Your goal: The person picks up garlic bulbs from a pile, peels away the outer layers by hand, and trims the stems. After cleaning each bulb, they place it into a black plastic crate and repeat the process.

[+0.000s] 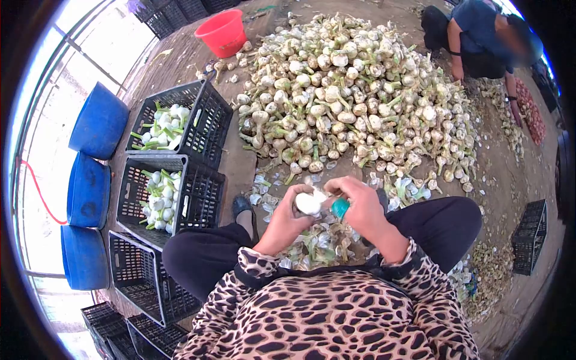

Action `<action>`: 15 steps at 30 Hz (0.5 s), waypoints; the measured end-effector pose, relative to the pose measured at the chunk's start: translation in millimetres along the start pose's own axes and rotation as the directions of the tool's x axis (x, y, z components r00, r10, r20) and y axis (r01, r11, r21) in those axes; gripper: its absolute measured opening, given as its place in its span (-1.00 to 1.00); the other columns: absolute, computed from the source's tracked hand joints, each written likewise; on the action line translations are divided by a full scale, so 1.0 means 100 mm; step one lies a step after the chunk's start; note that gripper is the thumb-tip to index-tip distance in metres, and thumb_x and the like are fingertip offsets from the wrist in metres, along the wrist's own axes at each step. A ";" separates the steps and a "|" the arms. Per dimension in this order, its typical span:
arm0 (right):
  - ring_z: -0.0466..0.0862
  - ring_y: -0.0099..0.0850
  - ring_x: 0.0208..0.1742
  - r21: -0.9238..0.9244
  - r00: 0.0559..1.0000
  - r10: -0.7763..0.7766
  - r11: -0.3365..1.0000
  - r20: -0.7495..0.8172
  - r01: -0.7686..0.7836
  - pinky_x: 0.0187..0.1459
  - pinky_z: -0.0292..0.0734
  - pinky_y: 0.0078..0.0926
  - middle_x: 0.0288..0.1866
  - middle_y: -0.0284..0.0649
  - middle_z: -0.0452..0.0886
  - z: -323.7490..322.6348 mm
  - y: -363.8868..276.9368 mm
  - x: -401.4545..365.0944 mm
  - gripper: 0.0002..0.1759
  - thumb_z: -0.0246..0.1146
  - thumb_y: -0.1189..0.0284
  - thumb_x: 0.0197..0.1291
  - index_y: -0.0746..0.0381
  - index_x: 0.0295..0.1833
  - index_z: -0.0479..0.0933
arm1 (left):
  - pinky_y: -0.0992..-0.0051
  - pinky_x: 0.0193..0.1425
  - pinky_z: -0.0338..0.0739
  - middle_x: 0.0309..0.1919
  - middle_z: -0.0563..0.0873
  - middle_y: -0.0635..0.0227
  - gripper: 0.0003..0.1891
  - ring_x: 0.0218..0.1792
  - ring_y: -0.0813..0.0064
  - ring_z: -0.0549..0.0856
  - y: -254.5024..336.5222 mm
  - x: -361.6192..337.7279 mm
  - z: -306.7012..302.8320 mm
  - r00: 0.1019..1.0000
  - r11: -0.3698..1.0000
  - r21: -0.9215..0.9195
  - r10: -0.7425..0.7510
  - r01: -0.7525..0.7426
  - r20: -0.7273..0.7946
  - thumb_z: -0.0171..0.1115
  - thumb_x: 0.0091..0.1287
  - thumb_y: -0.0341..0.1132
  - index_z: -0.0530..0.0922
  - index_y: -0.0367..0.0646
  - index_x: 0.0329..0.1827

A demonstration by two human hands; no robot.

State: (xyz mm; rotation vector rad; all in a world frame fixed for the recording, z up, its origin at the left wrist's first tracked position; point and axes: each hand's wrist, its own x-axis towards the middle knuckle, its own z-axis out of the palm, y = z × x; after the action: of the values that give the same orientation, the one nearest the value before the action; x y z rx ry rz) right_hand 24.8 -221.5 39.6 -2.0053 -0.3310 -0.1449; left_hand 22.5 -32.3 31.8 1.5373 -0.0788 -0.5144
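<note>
A white, partly peeled garlic bulb (308, 204) is held by my left hand (285, 221), whose fingers curve around it. My right hand (363, 207) is closed on a green object (340, 208), perhaps a tool handle, and its fingertips are close to the bulb's right side. Whether the green object has a blade cannot be made out. Loose skin hangs at the top of the bulb. Beneath both hands, peeled skins (324, 240) lie on the ground between my legs. Beyond them rises a large heap of unpeeled garlic (360, 90).
Black crates (201, 129) with cleaned garlic (161, 201) stand at the left, beside blue tubs (90, 192). A red bucket (222, 35) is behind them. Another person (480, 36) crouches at the upper right near a red net sack (530, 111). A black crate (529, 237) stands at the right.
</note>
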 end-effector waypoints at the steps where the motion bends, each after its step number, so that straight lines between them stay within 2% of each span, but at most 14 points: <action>1: 0.61 -0.09 -0.17 0.005 1.000 -0.003 1.000 0.028 0.003 -0.17 0.50 -0.27 -0.23 -0.09 0.61 0.02 -0.06 -0.01 -0.79 0.24 0.51 0.06 0.23 -0.14 0.54 | 0.56 0.19 0.35 0.09 0.48 0.31 -0.39 0.10 0.57 0.47 -0.05 0.02 -0.01 1.000 0.999 0.040 0.016 -0.015 -0.016 0.13 0.00 -0.68 0.29 -0.21 0.20; 2: 0.61 -0.09 -0.17 -0.031 1.000 -0.008 0.999 0.006 0.009 -0.17 0.50 -0.27 -0.22 -0.09 0.61 0.04 -0.03 -0.03 -0.79 0.23 0.52 0.05 0.23 -0.14 0.54 | 0.56 0.19 0.36 0.10 0.48 0.30 -0.37 0.10 0.57 0.48 -0.09 0.04 -0.01 0.999 0.996 0.081 0.035 -0.032 -0.030 0.13 0.00 -0.69 0.28 -0.21 0.22; 4: 0.61 -0.09 -0.16 -0.102 0.999 -0.026 0.995 -0.040 0.022 -0.16 0.50 -0.26 -0.21 -0.09 0.61 0.11 0.05 -0.03 -0.79 0.22 0.54 0.03 0.23 -0.15 0.54 | 0.53 0.18 0.39 0.13 0.48 0.28 -0.35 0.11 0.52 0.50 -0.12 0.07 0.01 0.993 0.989 -0.098 0.109 -0.113 -0.047 0.11 0.00 -0.71 0.26 -0.21 0.25; 5: 0.61 -0.08 -0.17 -0.179 0.996 0.003 0.984 -0.095 -0.020 -0.18 0.49 -0.22 -0.21 -0.09 0.60 0.09 0.07 0.00 -0.75 0.18 0.59 -0.02 0.23 -0.15 0.55 | 0.52 0.17 0.40 0.14 0.47 0.27 -0.33 0.12 0.49 0.52 -0.12 0.07 0.02 0.987 0.970 -0.185 0.146 -0.156 -0.065 0.10 0.00 -0.72 0.24 -0.21 0.26; 8: 0.59 -0.05 -0.18 -0.565 0.995 0.020 0.824 0.101 0.040 -0.21 0.47 -0.17 -0.27 -0.06 0.60 0.02 0.21 -0.02 -0.73 0.16 0.60 -0.02 0.20 -0.14 0.56 | 0.47 0.17 0.44 0.21 0.45 0.22 -0.31 0.13 0.38 0.56 -0.02 0.02 -0.01 0.993 0.934 -0.340 0.091 -0.112 -0.075 0.07 0.00 -0.75 0.22 -0.20 0.28; 9: 0.59 -0.04 -0.18 -0.520 0.966 0.206 0.849 0.154 -0.098 -0.23 0.45 -0.13 -0.33 -0.05 0.61 0.03 0.21 -0.04 -0.73 0.14 0.60 -0.01 0.18 -0.14 0.57 | 0.45 0.15 0.46 0.20 0.48 0.23 -0.30 0.12 0.31 0.58 -0.04 0.02 -0.02 0.990 0.933 -0.334 0.113 -0.133 -0.081 0.06 0.04 -0.75 0.19 -0.21 0.33; 12: 0.59 -0.02 -0.19 -0.333 0.955 0.276 0.915 0.106 -0.227 -0.23 0.45 -0.13 -0.38 -0.07 0.63 0.08 0.03 0.00 -0.79 0.15 0.54 0.03 0.18 -0.17 0.58 | 0.48 0.13 0.47 0.13 0.55 0.27 -0.29 0.09 0.34 0.60 -0.27 0.06 -0.12 0.988 0.969 -0.230 0.058 -0.090 -0.144 0.05 0.09 -0.72 0.15 -0.21 0.38; 13: 0.58 -0.03 -0.10 -0.390 0.932 0.331 0.885 0.149 -0.252 -0.17 0.48 -0.15 -0.19 -0.07 0.63 0.07 0.00 0.04 -0.74 0.17 0.52 0.06 0.20 -0.08 0.55 | 0.50 0.12 0.48 0.05 0.59 0.32 -0.33 0.04 0.45 0.60 -0.24 0.04 -0.12 0.987 0.953 -0.293 0.023 -0.071 -0.162 0.07 0.14 -0.70 0.18 -0.21 0.38; 15: 0.54 -0.03 -0.01 -0.346 0.993 0.093 0.936 0.071 -0.063 -0.10 0.48 -0.17 -0.03 -0.04 0.56 0.14 0.14 0.05 -0.65 0.20 0.51 0.07 0.20 0.03 0.50 | 0.50 0.13 0.47 0.04 0.59 0.33 -0.37 0.03 0.51 0.59 -0.26 0.05 -0.14 0.967 0.991 -0.121 0.033 -0.065 -0.251 0.11 0.15 -0.67 0.23 -0.23 0.35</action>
State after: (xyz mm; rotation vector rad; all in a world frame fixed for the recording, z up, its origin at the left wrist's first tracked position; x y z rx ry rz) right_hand 32.9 -213.6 22.4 -2.3730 -0.2951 -0.0677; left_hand 24.6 -19.7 4.4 1.4582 0.1082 -0.2783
